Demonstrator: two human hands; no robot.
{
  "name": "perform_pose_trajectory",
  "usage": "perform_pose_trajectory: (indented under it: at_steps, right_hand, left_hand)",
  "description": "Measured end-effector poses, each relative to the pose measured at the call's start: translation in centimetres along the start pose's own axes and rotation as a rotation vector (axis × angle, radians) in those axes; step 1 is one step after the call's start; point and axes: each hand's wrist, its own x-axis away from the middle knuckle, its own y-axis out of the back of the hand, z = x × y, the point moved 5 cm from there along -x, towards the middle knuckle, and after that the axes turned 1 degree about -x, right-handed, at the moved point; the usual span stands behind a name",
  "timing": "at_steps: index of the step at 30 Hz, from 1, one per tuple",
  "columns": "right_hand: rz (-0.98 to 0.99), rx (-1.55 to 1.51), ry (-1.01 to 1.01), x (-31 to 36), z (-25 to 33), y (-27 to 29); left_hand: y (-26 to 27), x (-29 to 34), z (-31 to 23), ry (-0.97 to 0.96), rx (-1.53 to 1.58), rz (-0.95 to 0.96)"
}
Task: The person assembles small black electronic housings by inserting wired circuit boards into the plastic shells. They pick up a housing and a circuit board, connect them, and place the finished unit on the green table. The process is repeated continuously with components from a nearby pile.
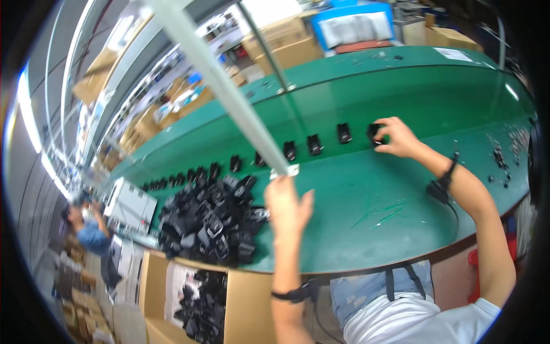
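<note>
My right hand (pixel 398 137) pinches a small black plastic housing (pixel 373 133) between thumb and fingers, at the right end of a spaced row of similar parts. Closest to it in the row is a black housing (pixel 344 133), standing apart on the green table (pixel 332 229). Over the table's middle is my left hand (pixel 288 206), slightly blurred, its thumb spread from the fingers and nothing visible in it. Just left of that hand lies a large heap of black plastic parts (pixel 209 218).
A pale metal post (pixel 229 86) slants across the view toward my left hand. Below the heap stands an open carton (pixel 246 304) of black parts. Green strips (pixel 389 215) and small black pieces (pixel 501 157) lie on the right. Far left, a person (pixel 94 235) is beside a white machine (pixel 130 203).
</note>
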Motion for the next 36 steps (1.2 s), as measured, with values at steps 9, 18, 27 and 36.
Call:
perform_pose_trajectory:
  at_steps: [9,18,27,36]
  right_hand:
    - [0.206,0.238,-0.316,-5.0,-4.3,-6.6]
    - [0.219,0.096,-0.131,0.2,-5.6,-0.1]
    - [0.606,0.264,-0.509,14.3,-3.3,6.9]
    - [0.354,-0.193,-0.358,16.3,-1.6,3.9]
  left_hand:
    - [1.3,6.1,9.9,0.389,-0.529,0.224]
    - [-2.0,6.3,9.6,0.308,-0.532,0.285]
    - [-6.0,3.0,-0.9,0.101,-0.068,0.401]
    - [-8.3,-0.2,-12.0,-0.084,0.436,0.424]
